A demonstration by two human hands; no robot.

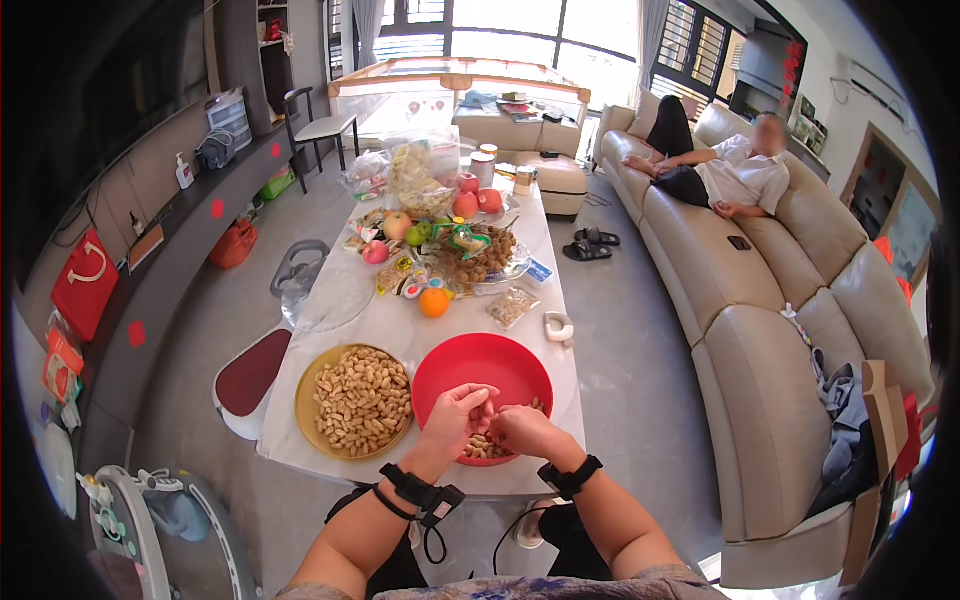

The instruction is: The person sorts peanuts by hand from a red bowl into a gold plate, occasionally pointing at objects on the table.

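Observation:
A red bowl [474, 361] stands near the front edge of the marble-look table. Both of my hands meet over its near side. My left hand [456, 421] has its thumb and forefinger stretched towards the right, the other fingers curled below. Close beside it, my right hand [529, 433] is bent inward, fingertips pointing at the left hand. Whatever may be between the fingers is hidden. Beneath the hands, peanuts or their shells [484, 448] lie in the bowl. To the left sits a yellow round dish [306, 390] heaped with unshelled peanuts [361, 401].
Beyond the bowls are an orange [434, 303], a packet [512, 307], longans [480, 262] and several apples [466, 204]. A white ring-shaped object [558, 327] lies by the table's right edge. A person [742, 169] reclines on the beige sofa [757, 337]. A stool [251, 375] stands left.

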